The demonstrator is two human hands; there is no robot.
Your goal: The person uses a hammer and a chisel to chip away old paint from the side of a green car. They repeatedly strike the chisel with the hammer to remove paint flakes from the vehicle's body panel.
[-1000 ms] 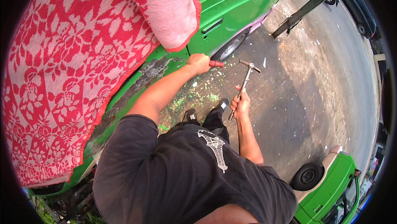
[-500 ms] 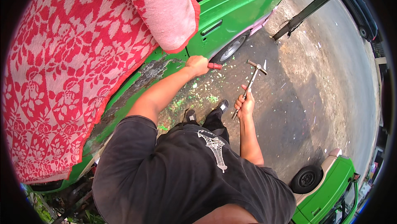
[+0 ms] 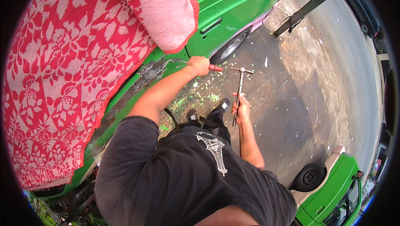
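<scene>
My left hand [image 3: 198, 66] is closed around a screwdriver with a red handle [image 3: 216, 68]. Its thin metal shaft points left, against the scraped, grey-patched body panel [image 3: 151, 71] of a green car [image 3: 233, 13]. The handle's butt sticks out to the right of my fist. In my right hand [image 3: 242, 110] is a hammer [image 3: 241, 80], gripped low on its metal handle. The hammer head sits just right of the screwdriver's butt, with a small gap between them.
A red and pink floral blanket [image 3: 62, 67] drapes over the car on the left. Green paint chips [image 3: 213, 97] litter the ground near my shoes [image 3: 225, 104]. A leaning post [image 3: 310, 9] stands at the upper right. Another green vehicle [image 3: 333, 188] is at the lower right.
The hammer has swung left, bringing its head closer to the screwdriver's butt. My right hand has shifted slightly left and down. My left hand keeps its hold in nearly the same place.
</scene>
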